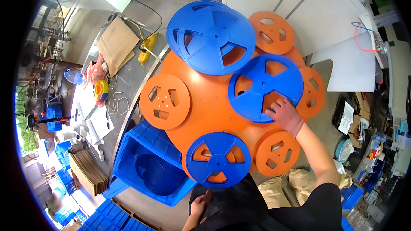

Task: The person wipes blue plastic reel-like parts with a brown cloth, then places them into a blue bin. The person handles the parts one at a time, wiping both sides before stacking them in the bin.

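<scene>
Blue spoked disc (264, 83): rests mid-right on the orange platform (205, 113), grasped at the rim (231, 96) by the gloved right hand (285, 114) beside a cut-out (270, 101), presumably for easy purchase, with the left hand (198, 205) near black clothing (233, 207), in a grip impossible to tell.

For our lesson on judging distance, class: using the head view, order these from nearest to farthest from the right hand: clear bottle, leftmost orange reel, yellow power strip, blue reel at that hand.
From the right hand:
1. Blue reel: nearest, its lower right rim at the fingers.
2. Leftmost orange reel: to the left.
3. Yellow power strip: farther, upper left.
4. Clear bottle: farthest left.
</scene>
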`<state>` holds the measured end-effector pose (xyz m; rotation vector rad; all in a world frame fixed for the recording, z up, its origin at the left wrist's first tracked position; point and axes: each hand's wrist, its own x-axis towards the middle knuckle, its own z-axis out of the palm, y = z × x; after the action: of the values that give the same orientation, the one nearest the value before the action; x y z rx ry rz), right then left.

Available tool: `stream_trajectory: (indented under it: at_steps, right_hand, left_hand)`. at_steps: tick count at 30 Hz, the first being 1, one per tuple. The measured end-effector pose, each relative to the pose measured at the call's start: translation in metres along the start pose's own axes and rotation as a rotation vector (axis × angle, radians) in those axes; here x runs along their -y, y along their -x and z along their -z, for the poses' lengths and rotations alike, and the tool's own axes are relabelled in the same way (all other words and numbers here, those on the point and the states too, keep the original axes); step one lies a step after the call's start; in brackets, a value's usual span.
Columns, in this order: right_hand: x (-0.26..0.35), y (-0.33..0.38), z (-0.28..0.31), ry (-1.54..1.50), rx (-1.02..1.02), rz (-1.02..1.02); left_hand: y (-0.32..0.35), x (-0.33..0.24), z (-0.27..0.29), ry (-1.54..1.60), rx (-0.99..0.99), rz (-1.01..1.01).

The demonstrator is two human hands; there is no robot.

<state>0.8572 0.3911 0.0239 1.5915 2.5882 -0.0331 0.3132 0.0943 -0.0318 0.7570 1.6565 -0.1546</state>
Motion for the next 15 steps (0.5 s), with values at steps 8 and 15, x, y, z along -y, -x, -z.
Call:
stream_trajectory:
  at_steps: [8, 15]
  right_hand:
    - [0.146, 0.065, 0.120, -1.457, -0.356, -0.550]
    - [0.293, 0.076, 0.119, -2.473, -0.594, -0.423]
  left_hand:
    - [-0.003, 0.035, 0.019, -0.008, -0.055, -0.139]
    - [0.006, 0.120, 0.083, 0.509, -0.225, -0.190]
